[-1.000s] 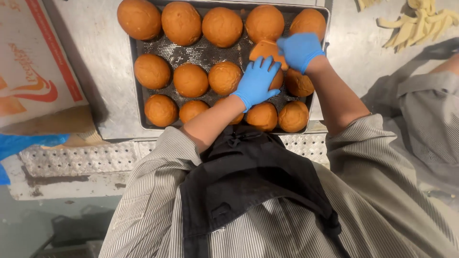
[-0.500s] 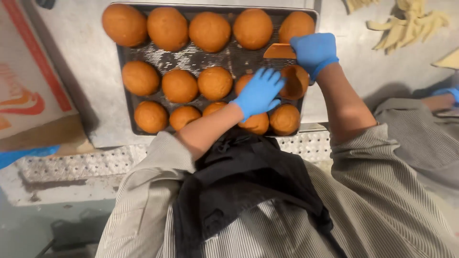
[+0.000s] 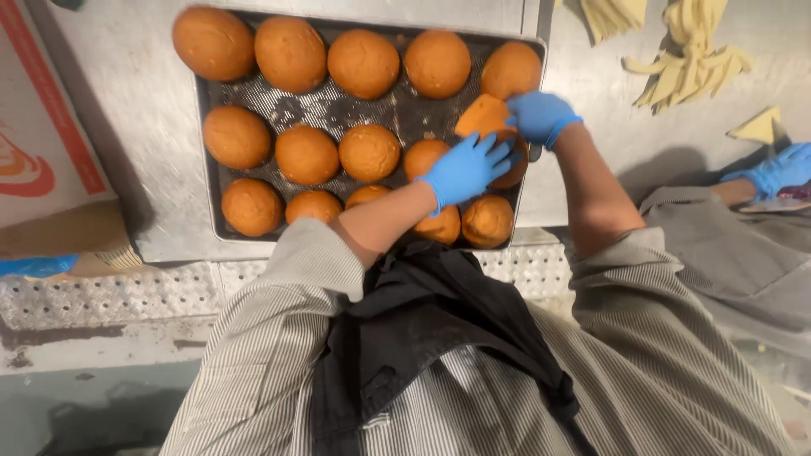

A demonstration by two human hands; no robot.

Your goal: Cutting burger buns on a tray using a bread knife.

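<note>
A dark baking tray (image 3: 338,110) on a steel table holds several round golden-brown buns (image 3: 369,152). My left hand (image 3: 467,169), in a blue glove, lies with fingers spread over a bun (image 3: 513,169) at the tray's right end and grips it. My right hand (image 3: 539,116), also gloved in blue, holds a flat orange wedge-shaped scraper (image 3: 483,116) just above that bun, its edge against the bun's top. Both forearms come out of striped sleeves over a black apron (image 3: 439,338).
A cardboard box (image 3: 42,143) stands left of the tray. Pale yellow dough strips (image 3: 693,51) lie at the top right. A co-worker's blue-gloved hand (image 3: 773,173) and grey sleeve are at the right edge. A perforated metal ledge (image 3: 110,291) runs along the table's front.
The view has shifted, so the tray sits lower and more to the right. Both hands stay at the tray's right end. The co-worker's gloved hand has come into view.
</note>
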